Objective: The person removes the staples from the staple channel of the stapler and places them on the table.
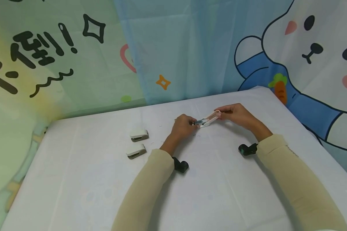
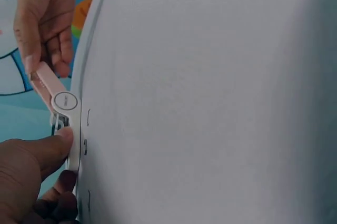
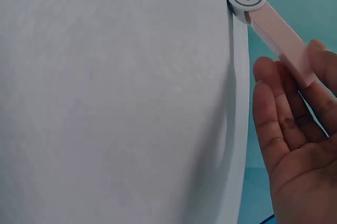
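Observation:
A pink and white stapler (image 1: 210, 120) is held between both hands above the white table, swung open at its round pivot. My left hand (image 1: 182, 129) grips the white base, its thumb against the metal staple channel. The fingers of my right hand (image 1: 237, 115) pinch the free end of the pink top arm (image 3: 288, 39). In the right wrist view the other fingers of that hand are loosely bent. In the left wrist view, a few loose staples (image 2: 86, 147) lie on the cloth beside the base.
Two small off-white staplers (image 1: 139, 135) stand on the left of the white-covered table (image 1: 89, 179), one in front of the other. A printed curtain (image 1: 173, 48) hangs behind the table's back edge. Black wrist cameras (image 1: 180, 165) stick out from both sleeves.

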{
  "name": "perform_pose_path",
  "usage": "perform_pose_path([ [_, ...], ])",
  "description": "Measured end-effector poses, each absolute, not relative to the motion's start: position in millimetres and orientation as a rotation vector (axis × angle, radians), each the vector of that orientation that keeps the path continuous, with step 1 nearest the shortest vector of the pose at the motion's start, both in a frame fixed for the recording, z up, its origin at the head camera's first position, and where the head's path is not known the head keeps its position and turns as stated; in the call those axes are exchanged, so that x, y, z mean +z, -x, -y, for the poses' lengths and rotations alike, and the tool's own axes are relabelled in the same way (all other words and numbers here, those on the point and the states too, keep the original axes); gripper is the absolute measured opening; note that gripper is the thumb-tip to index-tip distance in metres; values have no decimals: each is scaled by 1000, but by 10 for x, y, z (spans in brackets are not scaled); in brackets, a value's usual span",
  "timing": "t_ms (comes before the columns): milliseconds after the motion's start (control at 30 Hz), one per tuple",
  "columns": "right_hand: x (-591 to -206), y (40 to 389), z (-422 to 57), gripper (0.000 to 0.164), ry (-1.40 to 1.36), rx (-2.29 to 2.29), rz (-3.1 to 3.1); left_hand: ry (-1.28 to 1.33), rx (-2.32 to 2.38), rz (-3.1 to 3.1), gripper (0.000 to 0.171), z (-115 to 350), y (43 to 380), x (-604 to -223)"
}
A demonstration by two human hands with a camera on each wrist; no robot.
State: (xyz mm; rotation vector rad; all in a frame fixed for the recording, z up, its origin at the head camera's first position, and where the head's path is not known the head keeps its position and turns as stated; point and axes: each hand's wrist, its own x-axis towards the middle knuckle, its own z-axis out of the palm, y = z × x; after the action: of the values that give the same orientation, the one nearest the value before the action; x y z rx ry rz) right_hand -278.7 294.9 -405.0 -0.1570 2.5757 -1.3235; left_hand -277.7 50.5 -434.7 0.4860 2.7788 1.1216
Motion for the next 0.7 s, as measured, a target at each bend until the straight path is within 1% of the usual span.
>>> perform_pose_path([
  [200, -3955, 2740, -2970, 59, 221, -1214, -2689, -534, 1114, -2748, 31, -464, 2791, -4372],
  [300, -3883, 2737, -2906, 57, 224, -1213, -2799, -547, 1180, -2721, 35, -337, 2797, -4340],
  [500, -3745, 2603, -2632, 47, 297, -1275, -2957, -682, 1246, -2737, 37, -32, 2741, -4154],
  [700, -3715, 2521, -2191, 36, 578, -1390, -2863, -656, 1268, -2793, 30, 442, 2610, -3834],
])
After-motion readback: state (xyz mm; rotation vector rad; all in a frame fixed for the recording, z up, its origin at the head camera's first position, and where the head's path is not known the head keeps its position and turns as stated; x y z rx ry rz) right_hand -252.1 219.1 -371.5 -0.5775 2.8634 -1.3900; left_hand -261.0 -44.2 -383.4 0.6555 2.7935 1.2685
